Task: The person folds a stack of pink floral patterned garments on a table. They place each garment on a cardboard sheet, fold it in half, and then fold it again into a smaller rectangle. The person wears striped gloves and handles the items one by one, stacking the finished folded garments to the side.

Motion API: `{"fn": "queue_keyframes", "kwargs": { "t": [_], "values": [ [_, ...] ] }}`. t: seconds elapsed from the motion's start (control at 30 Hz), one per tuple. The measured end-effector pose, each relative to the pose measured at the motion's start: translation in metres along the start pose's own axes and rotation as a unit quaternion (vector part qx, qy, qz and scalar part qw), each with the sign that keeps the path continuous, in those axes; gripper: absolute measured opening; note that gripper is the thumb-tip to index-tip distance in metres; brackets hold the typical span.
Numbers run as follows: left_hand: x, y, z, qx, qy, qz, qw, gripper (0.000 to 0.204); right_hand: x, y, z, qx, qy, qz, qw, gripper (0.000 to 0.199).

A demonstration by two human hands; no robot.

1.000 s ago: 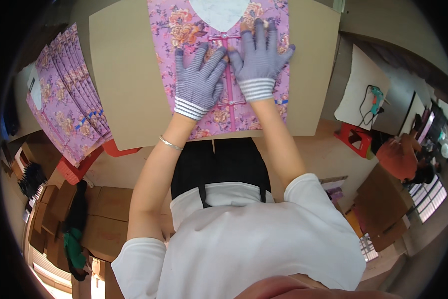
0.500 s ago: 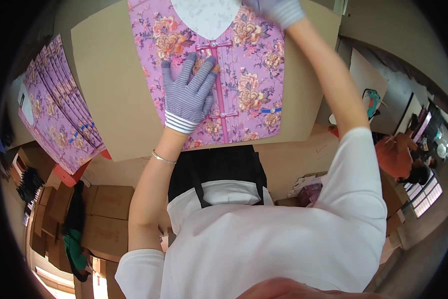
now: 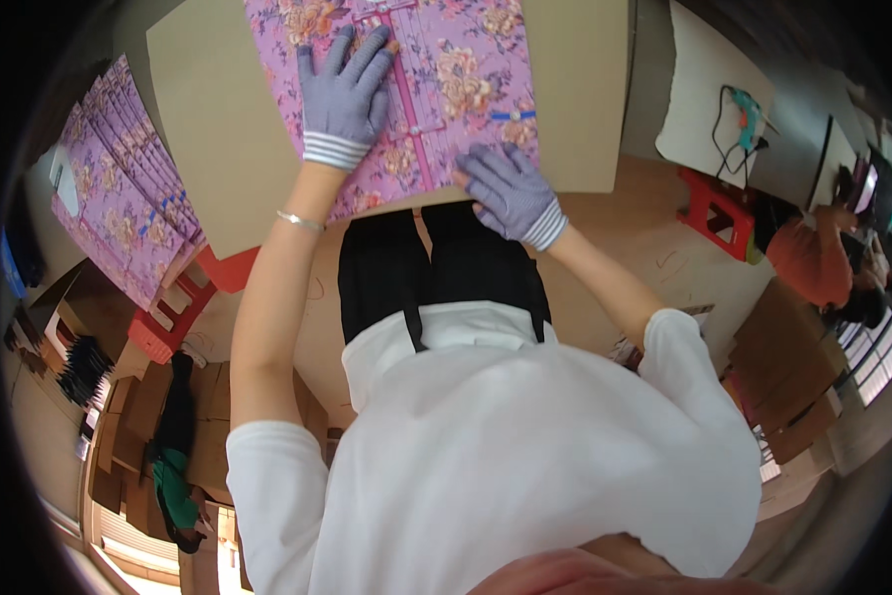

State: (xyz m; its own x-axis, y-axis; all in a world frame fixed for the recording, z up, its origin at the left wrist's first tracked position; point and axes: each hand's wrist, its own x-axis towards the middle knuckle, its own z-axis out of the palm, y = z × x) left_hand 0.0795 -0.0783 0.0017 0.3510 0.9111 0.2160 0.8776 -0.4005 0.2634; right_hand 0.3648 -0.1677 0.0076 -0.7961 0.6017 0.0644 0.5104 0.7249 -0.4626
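A pink floral panel, shaped like a garment front with magenta knot-style fastenings and a small blue strip, lies on a large tan board. Its top runs out of the picture. My left hand, in a grey-striped glove, rests flat on the panel left of the middle fastening, fingers spread. Over the panel's lower right corner, near the board's front edge, is my right hand in a matching glove. Its fingers are stretched out and nothing shows in them.
Several matching floral panels stand overlapped at the left, near a red stool. At the right, a teal glue gun with a black cord lies on a white sheet, above another red stool. Cardboard boxes and other people are farther off.
My right hand has come from the panel's top down to its lower right corner. My left hand stays on the panel. The view has shifted, so panel and board appear higher.
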Motion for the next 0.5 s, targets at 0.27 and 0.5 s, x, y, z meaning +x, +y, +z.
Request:
{"fn": "queue_keyframes", "kwargs": {
  "t": [0.27, 0.5],
  "values": [
    [-0.037, 0.006, -0.015, -0.022, -0.047, 0.045, 0.998, 0.054, -0.025, -0.053, -0.024, 0.464, 0.175, 0.393, 0.774, 0.021],
    [-0.048, 0.013, -0.024, -0.057, -0.064, 0.031, 0.996, 0.053, 0.097, 0.076, -0.015, 0.251, 0.188, 0.435, 0.844, 0.027]
  ]
}}
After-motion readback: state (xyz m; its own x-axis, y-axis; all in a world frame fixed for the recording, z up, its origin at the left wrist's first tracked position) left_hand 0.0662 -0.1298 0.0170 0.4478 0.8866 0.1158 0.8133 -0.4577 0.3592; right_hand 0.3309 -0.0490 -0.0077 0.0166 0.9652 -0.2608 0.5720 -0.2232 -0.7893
